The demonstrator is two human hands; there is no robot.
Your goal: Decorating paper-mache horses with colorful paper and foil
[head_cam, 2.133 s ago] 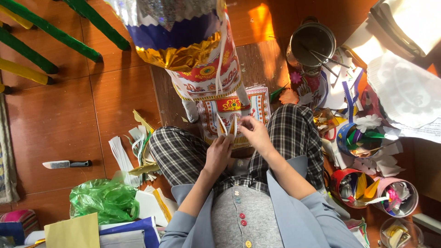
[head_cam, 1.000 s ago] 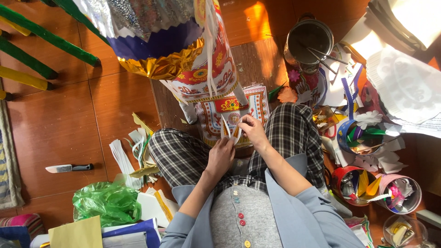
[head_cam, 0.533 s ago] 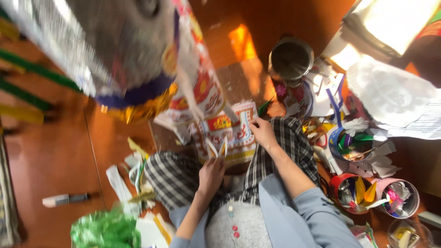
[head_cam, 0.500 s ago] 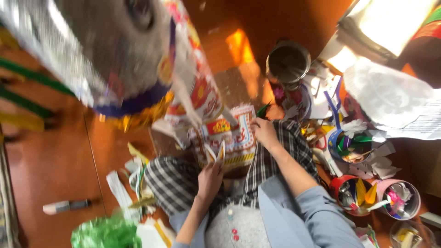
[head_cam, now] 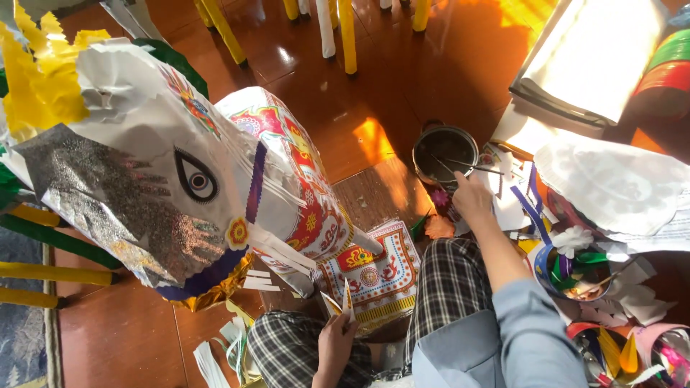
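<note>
Head view: left hand [head_cam: 335, 343] pinches folded paper pieces [head_cam: 341, 302] upright between fingertips; right hand [head_cam: 471, 198] fingers close by pot [head_cam: 445, 152].

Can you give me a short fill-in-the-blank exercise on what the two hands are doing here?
1. The left hand holds small pointed pieces of ____ paper.
2. The right hand reaches toward the round dark ____ on the floor.
3. The paper animal head has a painted ____ on its side.
4. The person's lap is covered by ____ trousers.

Missing words: yellow; pot; eye; checked
</note>
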